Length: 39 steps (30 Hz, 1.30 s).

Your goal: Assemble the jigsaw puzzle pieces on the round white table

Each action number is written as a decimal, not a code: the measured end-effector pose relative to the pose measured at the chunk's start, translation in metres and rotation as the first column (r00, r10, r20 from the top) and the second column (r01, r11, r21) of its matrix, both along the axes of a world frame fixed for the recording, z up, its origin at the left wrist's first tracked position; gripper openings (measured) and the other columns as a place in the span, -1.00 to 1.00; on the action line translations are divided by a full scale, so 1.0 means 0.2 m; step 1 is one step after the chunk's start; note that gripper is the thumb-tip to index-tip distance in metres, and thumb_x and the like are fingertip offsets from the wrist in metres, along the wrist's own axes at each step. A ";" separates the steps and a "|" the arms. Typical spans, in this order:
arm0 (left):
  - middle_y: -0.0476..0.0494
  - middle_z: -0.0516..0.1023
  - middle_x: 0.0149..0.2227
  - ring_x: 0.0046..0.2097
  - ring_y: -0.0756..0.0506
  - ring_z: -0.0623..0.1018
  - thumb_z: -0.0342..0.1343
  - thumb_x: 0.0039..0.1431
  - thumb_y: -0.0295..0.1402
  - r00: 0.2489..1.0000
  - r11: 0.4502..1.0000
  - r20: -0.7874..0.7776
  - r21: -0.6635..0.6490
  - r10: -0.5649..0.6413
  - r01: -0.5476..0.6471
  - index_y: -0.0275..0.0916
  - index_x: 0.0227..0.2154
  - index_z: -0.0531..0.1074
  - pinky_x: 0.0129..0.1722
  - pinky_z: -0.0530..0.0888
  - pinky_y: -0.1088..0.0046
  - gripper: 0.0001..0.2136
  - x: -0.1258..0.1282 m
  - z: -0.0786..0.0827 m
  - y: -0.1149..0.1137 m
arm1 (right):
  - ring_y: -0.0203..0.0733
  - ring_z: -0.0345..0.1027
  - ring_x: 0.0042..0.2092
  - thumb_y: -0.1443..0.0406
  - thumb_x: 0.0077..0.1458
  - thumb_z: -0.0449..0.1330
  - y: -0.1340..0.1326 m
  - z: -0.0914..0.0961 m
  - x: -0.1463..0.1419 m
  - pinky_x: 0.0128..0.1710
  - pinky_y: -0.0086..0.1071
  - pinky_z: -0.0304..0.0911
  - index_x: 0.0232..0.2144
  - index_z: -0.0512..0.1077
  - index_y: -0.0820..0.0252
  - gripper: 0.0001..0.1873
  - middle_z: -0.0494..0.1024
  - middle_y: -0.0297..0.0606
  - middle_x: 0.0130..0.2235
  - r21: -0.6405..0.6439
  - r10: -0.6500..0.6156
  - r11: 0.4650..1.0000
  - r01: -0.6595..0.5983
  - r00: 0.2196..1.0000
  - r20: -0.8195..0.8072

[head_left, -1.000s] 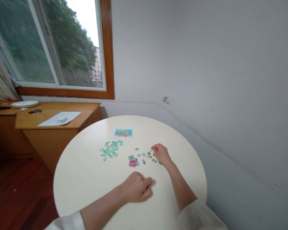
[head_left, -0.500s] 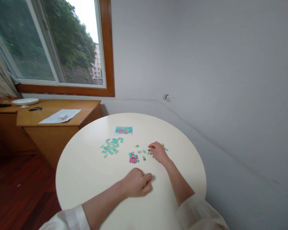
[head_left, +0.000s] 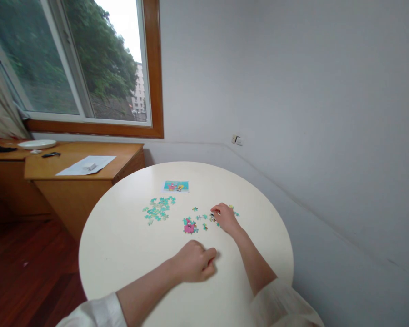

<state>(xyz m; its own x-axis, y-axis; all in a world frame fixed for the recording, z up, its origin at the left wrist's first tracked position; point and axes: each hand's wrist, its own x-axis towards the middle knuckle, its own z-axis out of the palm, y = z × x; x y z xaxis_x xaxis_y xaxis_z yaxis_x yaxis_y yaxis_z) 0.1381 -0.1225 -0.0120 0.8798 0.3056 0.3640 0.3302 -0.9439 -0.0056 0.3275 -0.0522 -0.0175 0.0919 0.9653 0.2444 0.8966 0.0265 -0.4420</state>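
My right hand (head_left: 226, 218) reaches over the right-hand group of jigsaw pieces, its fingers pinched at a black, white and yellow puzzle piece (head_left: 212, 217) on the table. Closed in a fist, my left hand (head_left: 198, 262) rests nearer to me; whatever its fingers may hold is hidden. Just beyond that fist lies a small joined section of puzzle (head_left: 190, 225) showing a pink cartoon figure. Between this section and my right hand are several loose pieces, one of them a brown and green puzzle piece (head_left: 205, 226). More pieces are partly covered by my right hand.
A heap of teal puzzle pieces (head_left: 157, 210) lies on the left of the round white table (head_left: 122, 254). Behind it is a picture card (head_left: 176, 186). A wooden desk (head_left: 71, 147) with paper and a white plate (head_left: 37, 144) stands at the left, below a window.
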 end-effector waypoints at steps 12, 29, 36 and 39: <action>0.04 0.33 -0.74 -0.68 0.01 0.35 -0.06 -0.06 -0.47 1.000 1.000 0.011 0.000 -0.006 0.006 -0.24 -0.54 0.25 -0.62 0.16 0.53 -0.96 0.00 0.01 -0.01 | -0.26 0.32 -0.26 0.44 -0.03 0.03 -0.01 0.00 0.00 -0.19 -0.38 0.13 -0.37 0.49 0.18 -0.75 0.47 -0.24 -0.29 0.012 0.008 1.000 -0.008 1.000 0.008; 0.05 0.30 -0.75 -0.68 0.01 0.35 -0.07 -0.04 -0.47 0.999 1.000 0.036 -0.013 -0.015 0.015 -0.24 -0.55 0.23 -0.61 0.17 0.52 -0.95 0.00 0.00 0.00 | -0.27 0.32 -0.28 0.41 -0.04 0.06 -0.02 0.01 0.01 -0.21 -0.40 0.15 -0.41 0.50 0.18 -0.79 0.46 -0.25 -0.32 0.006 0.048 0.999 -0.048 0.998 -0.033; 0.04 0.31 -0.74 -0.68 0.02 0.34 -0.06 -0.05 -0.47 1.000 1.000 0.022 -0.020 -0.009 0.009 -0.24 -0.55 0.24 -0.62 0.17 0.52 -0.96 0.00 0.01 0.00 | -0.29 0.34 -0.30 0.43 -0.06 0.06 0.00 0.01 0.05 -0.21 -0.40 0.17 -0.47 0.50 0.15 -0.78 0.49 -0.28 -0.33 0.016 0.005 1.000 -0.004 0.998 -0.056; 0.03 0.33 -0.73 -0.68 0.02 0.34 -0.06 -0.05 -0.47 1.000 1.000 0.008 -0.025 -0.002 0.003 -0.24 -0.54 0.25 -0.61 0.16 0.53 -0.96 0.00 0.02 0.00 | -0.29 0.34 -0.30 0.44 -0.06 0.05 0.00 0.01 0.06 -0.21 -0.40 0.17 -0.46 0.51 0.15 -0.77 0.50 -0.28 -0.33 -0.001 0.005 1.000 -0.005 0.999 -0.051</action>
